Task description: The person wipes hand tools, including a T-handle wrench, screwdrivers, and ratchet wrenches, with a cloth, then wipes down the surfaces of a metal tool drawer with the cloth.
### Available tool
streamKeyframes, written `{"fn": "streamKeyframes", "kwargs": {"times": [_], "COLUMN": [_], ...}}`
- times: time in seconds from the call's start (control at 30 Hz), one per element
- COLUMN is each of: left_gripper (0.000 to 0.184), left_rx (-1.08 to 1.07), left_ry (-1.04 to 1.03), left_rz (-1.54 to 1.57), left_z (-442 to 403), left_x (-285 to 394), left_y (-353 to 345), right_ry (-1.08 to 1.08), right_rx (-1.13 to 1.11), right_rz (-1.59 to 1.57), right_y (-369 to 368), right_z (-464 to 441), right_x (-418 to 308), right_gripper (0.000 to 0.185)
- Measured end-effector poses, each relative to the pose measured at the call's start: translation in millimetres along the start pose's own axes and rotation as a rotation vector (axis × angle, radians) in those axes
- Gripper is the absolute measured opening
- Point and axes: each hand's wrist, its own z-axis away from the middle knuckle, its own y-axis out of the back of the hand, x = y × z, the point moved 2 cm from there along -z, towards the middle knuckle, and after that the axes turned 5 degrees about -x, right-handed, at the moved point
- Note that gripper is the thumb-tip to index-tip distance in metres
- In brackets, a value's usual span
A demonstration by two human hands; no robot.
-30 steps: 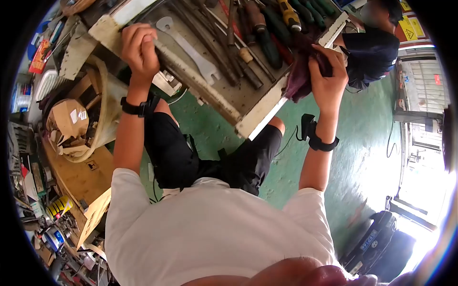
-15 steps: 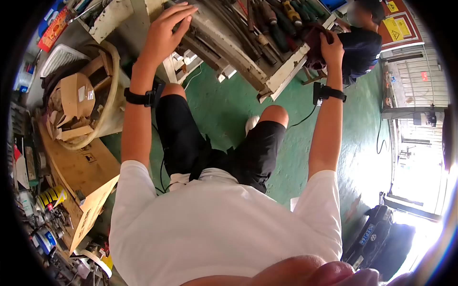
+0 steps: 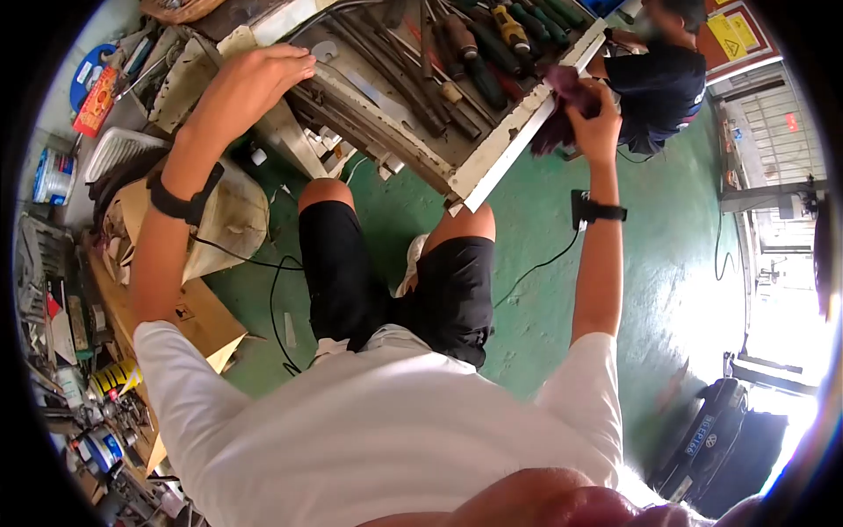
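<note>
My left hand (image 3: pixel 256 81) lies at the left rim of a worn cream metal drawer (image 3: pixel 493 165), fingers stretched out and close together, its fingertips at the rim. I cannot tell how firmly it touches. In my right hand (image 3: pixel 599 121) is a bunched dark red rag (image 3: pixel 553 132), at the drawer's right edge. Inside the drawer lie long metal rods (image 3: pixel 386 66), a yellow-handled screwdriver (image 3: pixel 509 28) and several dark-handled tools. Both wrists wear black straps with cables.
A person in dark clothing (image 3: pixel 654 88) sits beyond the drawer's right side. Cardboard boxes (image 3: pixel 180 321) and cluttered shelves stand at my left. A black cable (image 3: pixel 277 303) trails over the green floor (image 3: pixel 536 263). A dark car bumper with a licence plate (image 3: pixel 702 439) lies at lower right.
My left hand has moved left and lower along the drawer's side, its fingers now closer together. The right hand has shifted slightly left with the rag, which now spreads over the drawer's edge. The view has shifted.
</note>
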Motion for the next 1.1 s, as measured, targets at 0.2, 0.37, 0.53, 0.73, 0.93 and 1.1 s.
{"fn": "streamKeyframes", "kwargs": {"times": [0.2, 0.37, 0.53, 0.73, 0.93, 1.1], "left_gripper": [0.024, 0.024, 0.022, 0.027, 0.029, 0.031], "left_rx": [-0.112, -0.058, -0.019, -0.112, -0.069, -0.029], "left_ry": [0.034, 0.028, 0.035, 0.191, 0.179, 0.192], "left_rz": [-0.133, -0.057, -0.084, -0.024, 0.001, -0.029], "left_z": [-14.4, -13.5, -6.7, -9.6, -13.0, -9.0], "left_x": [-7.9, -0.3, -2.1, 31.5, 27.0, 28.7], "left_y": [11.2, 12.1, 5.6, 24.4, 22.6, 20.2], "right_ry": [-0.023, 0.013, 0.037, 0.053, 0.096, 0.077], "right_rx": [0.166, 0.167, 0.038, 0.001, 0.176, 0.225], "right_rz": [0.195, 0.128, -0.137, -0.177, 0.008, 0.129], "right_y": [-4.6, -10.2, -21.4, -30.1, -25.0, -20.5], "right_z": [-53.7, -23.7, 47.5, 91.9, 27.2, -11.8], "right_x": [61.7, 27.5, -47.8, -87.8, -7.4, 16.3], "right_gripper": [0.042, 0.036, 0.036, 0.036, 0.034, 0.034]}}
